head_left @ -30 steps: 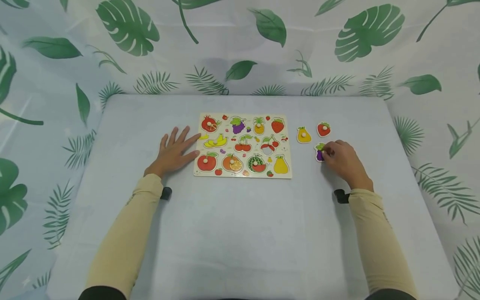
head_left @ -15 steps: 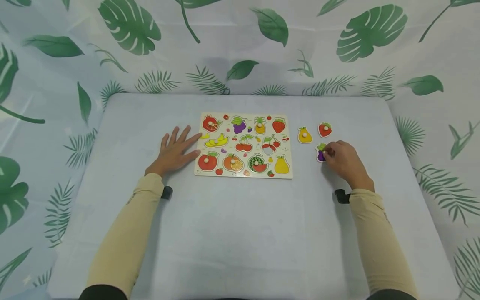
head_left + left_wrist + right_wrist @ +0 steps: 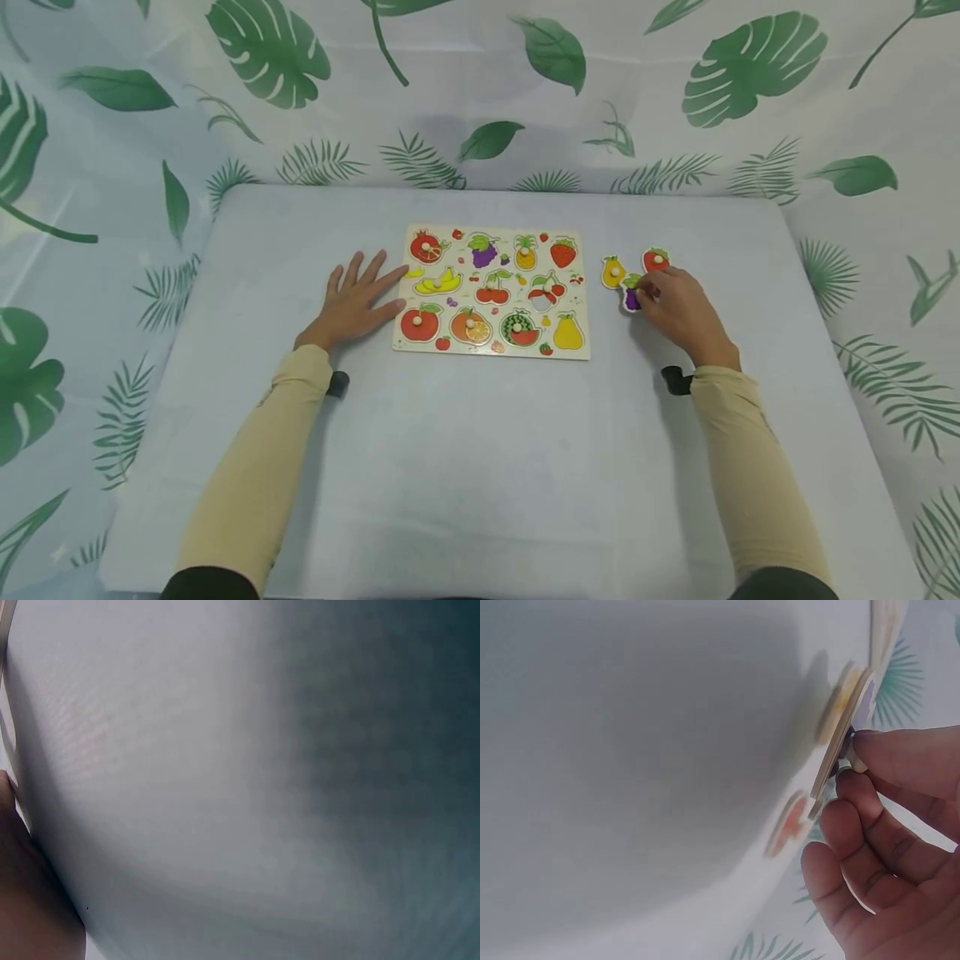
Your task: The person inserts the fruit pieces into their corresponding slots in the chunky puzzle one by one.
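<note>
Between thumb and fingertip, my right hand (image 3: 684,312) pinches the small knob of a purple grape puzzle piece (image 3: 631,297). In the right wrist view the grape piece (image 3: 838,742) is tilted and seen edge-on, raised over the table. A yellow pear piece (image 3: 613,272) lies just beyond it, overlapped at one edge in the head view. The strawberry piece (image 3: 656,257) is partly behind my right fingers. My left hand (image 3: 349,302) lies spread, its thumb and index fingertip at the left edge of the fruit puzzle board (image 3: 521,353).
The board holds several knobbed fruit pieces; its grape, strawberry and pear pictures show no knob. A white cloth (image 3: 450,467) covers the table, and a leaf-print curtain (image 3: 480,92) stands behind it. Blurred pale cloth fills most of the left wrist view.
My right hand has lifted the grape piece and carried it left and slightly away, up to the pear piece. My left hand keeps its place at the board.
</note>
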Demonstrator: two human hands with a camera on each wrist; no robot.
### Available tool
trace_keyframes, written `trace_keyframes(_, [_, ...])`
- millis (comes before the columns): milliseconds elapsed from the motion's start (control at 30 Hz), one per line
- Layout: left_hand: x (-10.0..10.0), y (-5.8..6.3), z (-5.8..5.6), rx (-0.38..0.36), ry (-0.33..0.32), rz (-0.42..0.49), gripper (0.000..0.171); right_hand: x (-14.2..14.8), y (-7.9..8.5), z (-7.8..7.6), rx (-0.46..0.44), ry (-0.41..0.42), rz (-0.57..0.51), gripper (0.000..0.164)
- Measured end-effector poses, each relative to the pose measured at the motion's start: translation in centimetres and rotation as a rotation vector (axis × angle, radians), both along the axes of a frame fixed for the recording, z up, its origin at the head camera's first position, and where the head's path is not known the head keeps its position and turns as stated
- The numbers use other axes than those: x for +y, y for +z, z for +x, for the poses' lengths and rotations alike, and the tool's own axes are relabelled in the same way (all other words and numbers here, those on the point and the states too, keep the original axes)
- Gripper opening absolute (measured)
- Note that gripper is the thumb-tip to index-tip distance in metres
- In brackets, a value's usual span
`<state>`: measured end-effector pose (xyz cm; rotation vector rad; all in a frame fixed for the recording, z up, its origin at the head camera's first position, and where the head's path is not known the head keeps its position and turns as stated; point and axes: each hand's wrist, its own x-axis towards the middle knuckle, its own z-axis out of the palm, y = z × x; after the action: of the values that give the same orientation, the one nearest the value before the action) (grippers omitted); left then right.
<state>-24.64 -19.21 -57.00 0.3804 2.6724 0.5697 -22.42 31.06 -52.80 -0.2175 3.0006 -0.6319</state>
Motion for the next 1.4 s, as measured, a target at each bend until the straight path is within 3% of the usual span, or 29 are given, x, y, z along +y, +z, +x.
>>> trace_keyframes(167, [-0.1, 0.1, -0.1, 0.003, -0.003, -0.007, 0.073, -1.8, 0.3, -1.0, 0.039, 0.034, -0.01, 0.014])
trace_keyframes(367, [0.0, -0.2, 0.0, 0.003, 0.006, -0.008, 0.073, -4.1, 0.8, -2.3, 0.014, 0.057, -0.02, 0.016])
trace_keyframes(733, [0.1, -0.4, -0.2, 0.016, 0.005, -0.011, 0.072, -7.0, 1.3, -5.2, 0.054, 0.19, -0.011, 0.013])
trace_keyframes(1133, [-0.3, -1.0, -0.5, 0.009, 0.007, -0.008, 0.073, -11.6, 1.5, -7.4, 0.004, 0.288, -0.012, 0.017])
trace_keyframes(1400, [-0.2, -0.7, -0.3, 0.006, 0.007, -0.011, 0.073, -14.1, 1.6, -8.7, -0.044, 0.315, 0.005, 0.015])
